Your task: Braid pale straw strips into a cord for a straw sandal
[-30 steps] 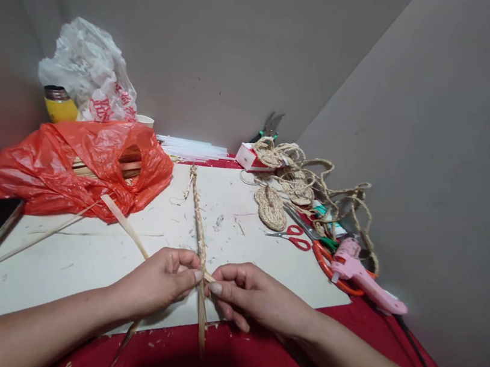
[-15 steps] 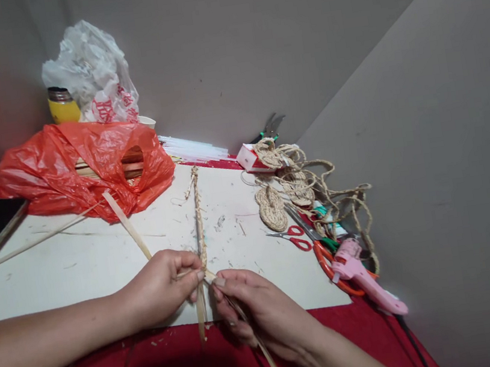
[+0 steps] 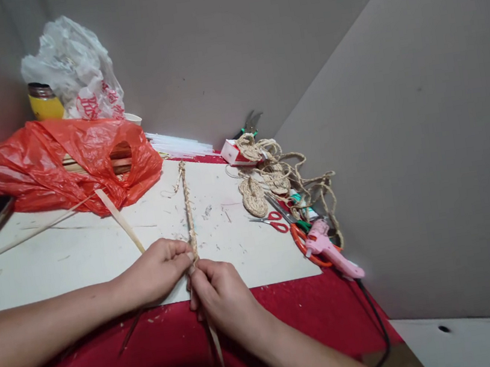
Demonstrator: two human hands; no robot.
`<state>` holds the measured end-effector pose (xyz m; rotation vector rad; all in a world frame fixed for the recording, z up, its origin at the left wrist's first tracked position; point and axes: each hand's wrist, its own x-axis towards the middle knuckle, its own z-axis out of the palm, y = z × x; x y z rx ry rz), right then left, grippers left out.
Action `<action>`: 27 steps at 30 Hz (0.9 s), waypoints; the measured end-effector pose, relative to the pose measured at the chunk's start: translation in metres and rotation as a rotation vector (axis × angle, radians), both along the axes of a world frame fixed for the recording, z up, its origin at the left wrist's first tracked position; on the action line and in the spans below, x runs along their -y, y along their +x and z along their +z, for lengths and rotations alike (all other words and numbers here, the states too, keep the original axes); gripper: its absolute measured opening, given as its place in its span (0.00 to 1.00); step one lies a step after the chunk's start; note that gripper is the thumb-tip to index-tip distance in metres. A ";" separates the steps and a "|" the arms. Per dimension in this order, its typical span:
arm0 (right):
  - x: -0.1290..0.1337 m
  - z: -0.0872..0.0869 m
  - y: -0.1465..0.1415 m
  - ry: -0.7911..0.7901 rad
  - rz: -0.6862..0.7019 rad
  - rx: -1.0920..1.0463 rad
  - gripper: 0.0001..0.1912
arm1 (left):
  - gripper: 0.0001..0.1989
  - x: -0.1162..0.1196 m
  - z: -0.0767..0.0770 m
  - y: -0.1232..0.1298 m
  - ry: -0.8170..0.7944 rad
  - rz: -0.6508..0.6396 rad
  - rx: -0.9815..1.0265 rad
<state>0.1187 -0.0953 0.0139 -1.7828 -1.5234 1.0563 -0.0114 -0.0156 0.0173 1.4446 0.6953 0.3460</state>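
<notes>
A narrow straw braid [image 3: 188, 206] lies lengthwise on the white board [image 3: 230, 240], its near end between my hands. My left hand [image 3: 166, 269] pinches the braid's near end from the left, thumb and index finger pressed together. Close against it, my right hand [image 3: 223, 290] is closed on the straw strands at that same end. A loose straw strand [image 3: 215, 339] hangs down below my right hand over the red cloth. Beyond my left wrist, a flat straw strip [image 3: 120, 221] runs up toward the red bag. The exact crossing of strands is hidden by my fingertips.
A red plastic bag [image 3: 60, 167] with strips inside sits at the back left, near a yellow jar [image 3: 46, 103] and a white bag [image 3: 74, 68]. On the right lie red-handled scissors [image 3: 275, 222], a coiled braid piece [image 3: 253, 197] and a pink glue gun [image 3: 330, 250] with its cord.
My right hand has turned over and drawn in against my left fingertips, bringing its strand inward and down. The whole view has shifted, so everything appears farther left and slightly higher.
</notes>
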 end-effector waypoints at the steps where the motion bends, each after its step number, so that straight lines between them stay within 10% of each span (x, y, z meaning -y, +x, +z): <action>1: -0.001 0.002 0.000 0.045 0.019 0.109 0.18 | 0.13 -0.001 -0.001 0.000 0.039 0.023 -0.020; 10: -0.001 0.020 -0.010 0.187 0.146 0.525 0.16 | 0.12 -0.002 -0.003 0.001 0.023 0.148 -0.018; 19: -0.007 0.031 0.031 0.271 -0.154 -0.002 0.16 | 0.11 -0.003 0.008 0.000 -0.182 0.177 0.061; 27: -0.020 0.020 0.018 -0.292 0.114 -0.756 0.17 | 0.08 -0.003 0.002 0.001 -0.318 0.154 0.182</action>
